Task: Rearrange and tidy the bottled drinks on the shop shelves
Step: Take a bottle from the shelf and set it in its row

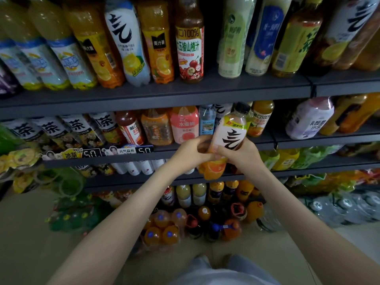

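Observation:
Both of my hands hold one orange-flavoured drink bottle [229,132] with a black cap and a white label, tilted in front of the middle shelf [205,150]. My left hand [190,152] wraps its fingers round the bottle's left side. My right hand [240,154] grips its lower right side, thumb across the label. The bottle's orange base [212,168] shows below my hands. Behind it on the shelf stand a pink peach drink [184,124], a small water bottle [206,120] and an orange juice bottle [260,118].
The top shelf [164,92] carries tall bottles of lemon, orange and hawthorn drinks. Tea bottles [78,128] line the middle shelf's left side above price tags [123,151]. Lower shelves and the floor hold more bottles and shrink-wrapped packs [164,229].

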### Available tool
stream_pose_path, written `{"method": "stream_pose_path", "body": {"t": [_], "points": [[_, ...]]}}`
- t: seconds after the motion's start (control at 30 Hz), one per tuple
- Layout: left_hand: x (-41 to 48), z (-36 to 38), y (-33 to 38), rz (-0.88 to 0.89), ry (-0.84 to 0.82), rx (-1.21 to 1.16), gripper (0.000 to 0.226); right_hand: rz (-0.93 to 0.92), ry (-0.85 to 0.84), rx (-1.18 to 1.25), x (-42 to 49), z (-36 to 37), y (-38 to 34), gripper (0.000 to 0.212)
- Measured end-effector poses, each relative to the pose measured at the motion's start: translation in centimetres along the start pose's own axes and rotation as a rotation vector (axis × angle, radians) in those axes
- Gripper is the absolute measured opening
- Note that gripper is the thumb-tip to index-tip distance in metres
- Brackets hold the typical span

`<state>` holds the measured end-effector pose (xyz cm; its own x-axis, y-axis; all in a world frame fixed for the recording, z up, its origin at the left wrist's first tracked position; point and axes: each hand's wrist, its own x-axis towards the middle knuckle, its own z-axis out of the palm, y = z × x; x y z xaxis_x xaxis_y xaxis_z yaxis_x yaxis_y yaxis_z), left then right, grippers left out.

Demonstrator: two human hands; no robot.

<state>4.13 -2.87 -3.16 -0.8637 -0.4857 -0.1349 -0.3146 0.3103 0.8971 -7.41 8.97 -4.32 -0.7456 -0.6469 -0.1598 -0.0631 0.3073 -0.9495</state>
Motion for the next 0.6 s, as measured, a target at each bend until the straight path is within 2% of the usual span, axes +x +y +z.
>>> {"method": "stream_pose_path", "body": {"t": [0.27, 0.43, 0.6], "points": [[1.4, 0.5, 1.2, -0.016, 0.092, -0.017, 0.035, -0.055, 0.075, 0.012, 0.7, -3.8, -0.8, 0.052], [3.9, 1.9, 4.4, 0.033, 0.181, 0.041, 0.021, -0.103, 0.117, 0.037, 1.9, -8.9, -1.4, 0.050], [6.8, 6.2, 7.3, 0.060, 0.235, 0.013, 0.018, -0.146, 0.107, 0.037, 3.2, -15.4, -0.9, 0.051]]}}
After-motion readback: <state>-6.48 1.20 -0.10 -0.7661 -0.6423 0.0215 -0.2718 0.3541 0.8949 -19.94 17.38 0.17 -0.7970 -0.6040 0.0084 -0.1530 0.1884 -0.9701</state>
